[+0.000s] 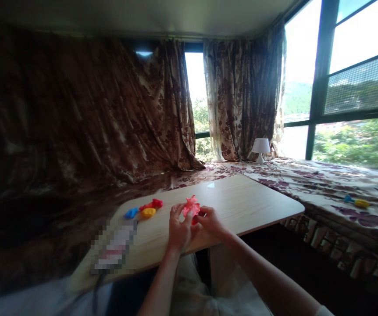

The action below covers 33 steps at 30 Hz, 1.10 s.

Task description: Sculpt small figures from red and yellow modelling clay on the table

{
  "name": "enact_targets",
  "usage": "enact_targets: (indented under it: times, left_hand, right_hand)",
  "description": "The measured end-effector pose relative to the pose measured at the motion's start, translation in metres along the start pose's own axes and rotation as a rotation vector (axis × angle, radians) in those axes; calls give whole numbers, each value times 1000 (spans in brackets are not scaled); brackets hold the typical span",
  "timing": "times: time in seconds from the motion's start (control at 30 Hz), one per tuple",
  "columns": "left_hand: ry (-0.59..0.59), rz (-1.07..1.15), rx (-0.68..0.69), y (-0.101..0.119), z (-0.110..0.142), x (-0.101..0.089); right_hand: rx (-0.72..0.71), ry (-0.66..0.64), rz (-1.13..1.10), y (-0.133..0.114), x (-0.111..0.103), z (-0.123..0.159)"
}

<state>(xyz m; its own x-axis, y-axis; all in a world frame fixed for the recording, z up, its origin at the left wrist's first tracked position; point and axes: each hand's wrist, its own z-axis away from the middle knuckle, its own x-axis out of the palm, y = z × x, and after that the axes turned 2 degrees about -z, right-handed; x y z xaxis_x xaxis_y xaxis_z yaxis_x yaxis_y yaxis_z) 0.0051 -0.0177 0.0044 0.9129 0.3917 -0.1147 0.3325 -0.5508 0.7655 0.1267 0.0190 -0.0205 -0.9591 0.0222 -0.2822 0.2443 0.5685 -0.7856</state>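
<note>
Pinched by both hands, it's a crinkled pink piece (191, 208), held up just over the table's near edge! Left hand (180, 226) has its thumb and fingers closed on the left side; right hand (212, 219) answers from the right, fingertips closed on the lower part, where a deeper red shows. Over on the near left of the pale wooden table (248, 204), a pixelated item (115, 250) lies flat, its details hidden. Just beyond it sits a bright little cluster: a blue piece (131, 213), a yellow piece (148, 213) and a red piece (157, 203), all close together. Out to the right, a floral cover (323, 184) carries another small blue-and-yellow item (361, 203). Farther back stands a white lamp (261, 146), and behind it all hang patterned curtains (235, 101), with sunlit greenery (356, 140) outside the far-right windows (320, 79)!
</note>
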Motion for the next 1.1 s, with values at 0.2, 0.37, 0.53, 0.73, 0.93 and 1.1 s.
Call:
enact_targets:
  times: [0.2, 0.37, 0.53, 0.73, 0.93, 1.1]
  left_hand:
    - [110, -32, -193, -11, -7, -4]
    - [91, -31, -163, -9, -5, -1]
    - [86, 24, -210, -8, -5, -1]
    - [29, 75, -295, -8, -6, 2]
    - [28, 107, -340, -11, -7, 0]
    - [-12, 102, -382, -18, -13, -2]
  right_hand:
    - [-4, -18, -115, 2, 0, 0]
    - [1, -42, -129, 1, 0, 1]
    - [8, -56, -129, 2, 0, 1]
    - [37, -77, -123, 2, 0, 2]
    - [52, -75, -122, -1, -1, 2]
    - [49, -84, -133, 3, 0, 2]
